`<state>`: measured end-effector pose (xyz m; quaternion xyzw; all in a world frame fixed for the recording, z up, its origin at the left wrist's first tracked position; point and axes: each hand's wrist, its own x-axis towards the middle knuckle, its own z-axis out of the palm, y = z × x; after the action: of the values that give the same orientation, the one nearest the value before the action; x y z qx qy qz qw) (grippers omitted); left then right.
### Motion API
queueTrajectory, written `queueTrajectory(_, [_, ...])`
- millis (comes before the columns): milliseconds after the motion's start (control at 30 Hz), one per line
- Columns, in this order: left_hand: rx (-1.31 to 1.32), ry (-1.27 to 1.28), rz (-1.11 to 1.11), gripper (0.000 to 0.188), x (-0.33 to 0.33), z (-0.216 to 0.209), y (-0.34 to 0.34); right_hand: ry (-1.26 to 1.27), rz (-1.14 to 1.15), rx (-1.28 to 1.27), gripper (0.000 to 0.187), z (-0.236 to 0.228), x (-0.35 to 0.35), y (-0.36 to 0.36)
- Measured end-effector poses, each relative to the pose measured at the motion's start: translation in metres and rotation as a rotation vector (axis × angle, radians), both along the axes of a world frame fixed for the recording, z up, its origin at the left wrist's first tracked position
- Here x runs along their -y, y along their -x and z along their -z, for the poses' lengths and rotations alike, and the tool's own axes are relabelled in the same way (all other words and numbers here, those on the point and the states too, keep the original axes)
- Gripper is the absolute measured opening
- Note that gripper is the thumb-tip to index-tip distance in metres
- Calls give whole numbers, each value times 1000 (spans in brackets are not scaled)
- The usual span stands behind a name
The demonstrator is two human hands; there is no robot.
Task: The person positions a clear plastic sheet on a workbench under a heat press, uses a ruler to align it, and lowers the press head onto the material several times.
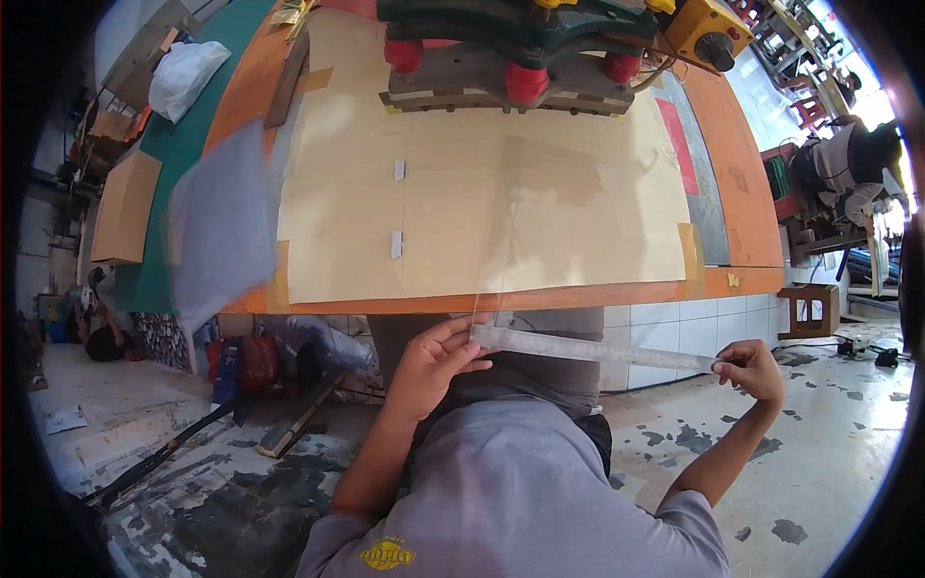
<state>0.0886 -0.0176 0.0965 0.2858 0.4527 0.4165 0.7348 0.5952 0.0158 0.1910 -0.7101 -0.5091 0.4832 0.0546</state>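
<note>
A long ruler (597, 351) stretches in front of my body, just below the table's near edge and slightly lower at its right end. My right hand (754, 372) pinches that right end between thumb and fingers. At the other end, my left hand (431, 366) has its thumb and fingers around the ruler's tip. Something thin and clear (491, 289), like a strip or sheet of film, rises from beside the left fingertips over the table edge; its outline is faint. Beyond lies a cream sheet (462, 222) taped to the table, with two small white tabs (397, 245) on it.
A green press-like machine (520, 39) with red feet stands at the table's far side, beside a yellow control box (708, 34) with a black knob. A blurred translucent sheet (226, 222) is at the left. A cardboard box (127, 207) rests on a green surface. Another person (853, 159) is far right.
</note>
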Motion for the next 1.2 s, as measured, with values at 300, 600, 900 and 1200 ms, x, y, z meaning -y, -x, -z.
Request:
queueTrajectory(300, [-2, -4, -16, 43, 0, 0, -1, -5, 3, 1, 17, 2, 1, -1])
queueTrajectory(600, [-6, 2, -15, 43, 1, 0, -1, 8, -8, 10, 17, -4, 0, 5])
queueTrajectory(900, [-20, 2, -10, 42, 0, -2, -1, 9, -1, 4, 16, -3, 0, 4])
queueTrajectory(1200, [-17, 4, -10, 42, 0, -1, -1, 4, -17, 0, 16, -3, 1, 3])
